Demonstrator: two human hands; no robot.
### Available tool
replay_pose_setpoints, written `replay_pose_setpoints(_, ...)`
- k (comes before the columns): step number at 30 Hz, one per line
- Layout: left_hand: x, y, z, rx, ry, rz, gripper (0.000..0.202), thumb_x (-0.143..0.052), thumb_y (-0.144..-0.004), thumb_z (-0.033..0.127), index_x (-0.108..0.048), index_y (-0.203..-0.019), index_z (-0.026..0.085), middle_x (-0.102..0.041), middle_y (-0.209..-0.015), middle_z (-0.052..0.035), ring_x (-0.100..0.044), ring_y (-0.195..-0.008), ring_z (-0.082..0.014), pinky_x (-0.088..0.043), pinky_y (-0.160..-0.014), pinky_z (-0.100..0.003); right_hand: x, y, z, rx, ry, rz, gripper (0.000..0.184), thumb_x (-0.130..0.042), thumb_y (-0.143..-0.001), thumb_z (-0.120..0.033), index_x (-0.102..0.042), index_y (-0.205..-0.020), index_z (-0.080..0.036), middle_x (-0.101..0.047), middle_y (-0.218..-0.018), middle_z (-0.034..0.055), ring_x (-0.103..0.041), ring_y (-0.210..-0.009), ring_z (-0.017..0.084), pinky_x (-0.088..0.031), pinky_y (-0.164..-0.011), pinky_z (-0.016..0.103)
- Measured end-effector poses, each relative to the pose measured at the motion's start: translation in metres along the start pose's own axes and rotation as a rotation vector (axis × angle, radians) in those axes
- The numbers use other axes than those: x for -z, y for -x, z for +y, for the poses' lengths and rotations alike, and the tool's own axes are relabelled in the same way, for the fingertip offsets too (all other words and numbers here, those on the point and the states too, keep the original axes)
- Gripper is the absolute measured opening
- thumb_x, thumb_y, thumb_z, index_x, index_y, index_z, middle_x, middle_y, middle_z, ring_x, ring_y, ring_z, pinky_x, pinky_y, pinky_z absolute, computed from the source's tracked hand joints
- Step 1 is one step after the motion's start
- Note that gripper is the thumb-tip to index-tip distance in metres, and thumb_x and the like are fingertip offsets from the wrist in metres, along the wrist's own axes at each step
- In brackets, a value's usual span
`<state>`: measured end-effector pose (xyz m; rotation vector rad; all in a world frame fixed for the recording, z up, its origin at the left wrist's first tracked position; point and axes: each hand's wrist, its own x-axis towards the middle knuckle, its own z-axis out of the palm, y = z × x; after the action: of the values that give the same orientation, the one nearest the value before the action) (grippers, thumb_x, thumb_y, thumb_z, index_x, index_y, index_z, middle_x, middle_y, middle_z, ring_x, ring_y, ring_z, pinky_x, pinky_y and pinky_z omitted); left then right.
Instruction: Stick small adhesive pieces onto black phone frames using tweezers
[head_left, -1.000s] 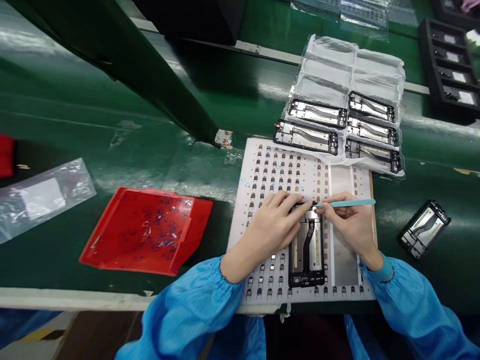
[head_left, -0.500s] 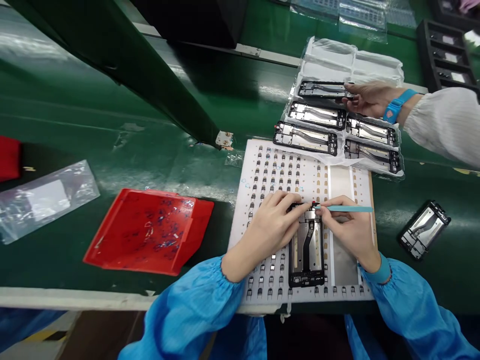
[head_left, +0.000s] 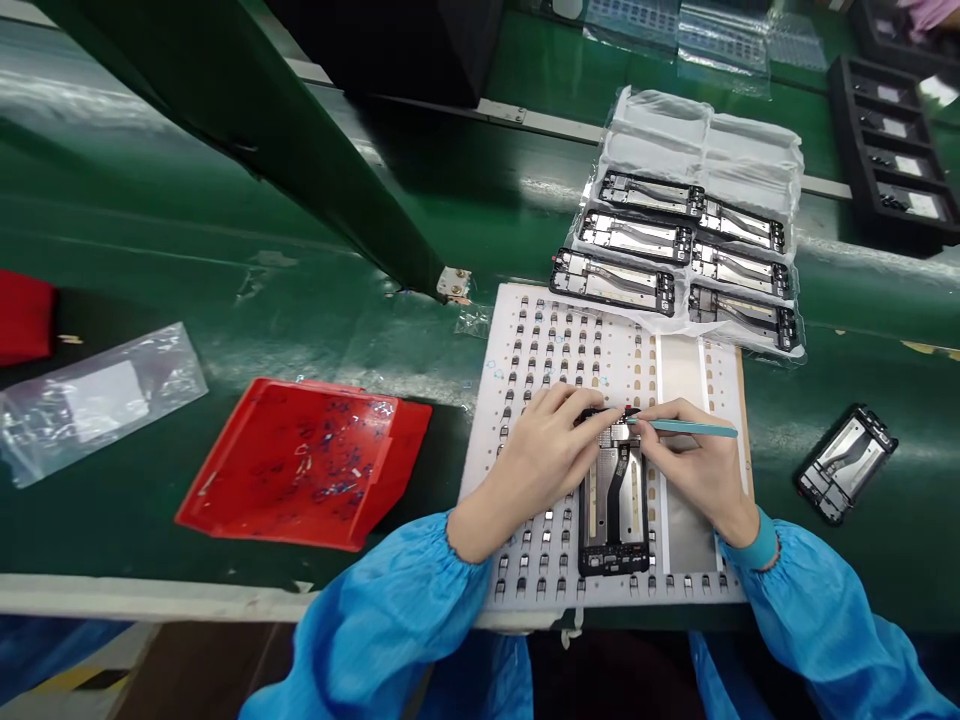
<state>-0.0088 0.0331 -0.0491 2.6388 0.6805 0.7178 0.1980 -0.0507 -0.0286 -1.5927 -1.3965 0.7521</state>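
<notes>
An open phone frame [head_left: 628,505] with a dark ribbon cable down its middle lies lengthwise on a white board [head_left: 480,470] covered with rows of small metallic parts. My left hand [head_left: 544,450] grips the frame's upper left side, its fingertips pressed close to the top end. Pinched in my right hand [head_left: 697,465] are slim teal tweezers [head_left: 694,428], whose tip reaches the frame's top edge beside my left fingertips. My fingers hide most of that top end, so the detail under the tip cannot be made out.
Beyond the board, a clear plastic tray [head_left: 664,135] bears several phone frames. Another phone frame [head_left: 847,462] lies to the right. On the left are a red bin [head_left: 262,460] with small scraps and a plastic bag [head_left: 105,400]. A green post [head_left: 300,150] rises behind; a black compartment tray [head_left: 892,150] stands far right.
A co-worker's hand has withdrawn from the plastic tray, where a phone frame now shows at upper right. The tweezers' rear end has dipped slightly; my left hand stays on the phone frame.
</notes>
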Motion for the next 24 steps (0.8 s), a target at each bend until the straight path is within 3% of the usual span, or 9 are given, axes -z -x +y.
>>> replay_pose_setpoints(9, 0.0, 0.001, 0.0, 0.048, 0.055, -0.024, 0.036, -0.05, -0.106, 0.007, -0.065, -0.137, 0.018, -0.069, -0.121, -0.0102, -0.058, -0.109, -0.0273, -0.057, -0.089, -0.045, 0.0, 0.0, 0.003, 0.017, 0.018, -0.017, 0.007, -0.068, -0.101, -0.026, -0.075, -0.101, -0.023, -0.081, -0.094, 0.0067, -0.08, -0.079, 0.021, -0.067, -0.058, 0.031)
replay_pose_setpoints(13, 0.007, -0.002, 0.003, 0.101, 0.105, -0.08, 0.038, -0.048, -0.107, 0.009, -0.065, -0.139, 0.021, -0.068, -0.124, -0.0095, -0.059, -0.112, -0.0272, -0.058, -0.092, -0.045, -0.002, -0.001, 0.004, 0.038, 0.031, -0.023, 0.008, -0.068, -0.1, -0.024, -0.075, -0.1, -0.022, -0.081, -0.089, 0.0059, -0.079, -0.075, 0.02, -0.065, -0.058, 0.028)
replay_pose_setpoints(17, 0.017, 0.0, 0.001, 0.087, 0.081, -0.174, 0.046, -0.044, -0.106, 0.007, -0.062, -0.145, 0.024, -0.068, -0.131, -0.0089, -0.062, -0.116, -0.0256, -0.059, -0.095, -0.041, -0.004, -0.001, 0.003, 0.091, 0.011, 0.065, 0.009, -0.067, -0.098, -0.022, -0.075, -0.093, -0.023, -0.079, -0.081, 0.0032, -0.078, -0.07, 0.019, -0.063, -0.057, 0.026)
replay_pose_setpoints(21, 0.012, 0.004, -0.011, -0.133, -0.173, -0.251, 0.064, -0.053, -0.093, 0.002, -0.058, -0.152, 0.027, -0.059, -0.156, -0.0093, -0.057, -0.137, -0.0332, -0.056, -0.104, -0.047, 0.008, 0.003, 0.007, 0.068, -0.077, 0.278, 0.008, -0.07, -0.098, -0.024, -0.077, -0.093, -0.024, -0.082, -0.085, 0.0029, -0.082, -0.079, 0.02, -0.066, -0.07, 0.027)
replay_pose_setpoints(24, 0.003, -0.001, -0.013, -0.416, -0.368, -0.273, 0.056, -0.064, -0.096, 0.013, -0.061, -0.149, 0.03, -0.056, -0.163, -0.0074, -0.054, -0.145, -0.0379, -0.052, -0.106, -0.049, 0.022, 0.01, 0.015, 0.023, -0.149, 0.43, 0.009, -0.071, -0.099, -0.028, -0.077, -0.093, -0.024, -0.082, -0.084, 0.0037, -0.083, -0.081, 0.021, -0.068, -0.071, 0.027)
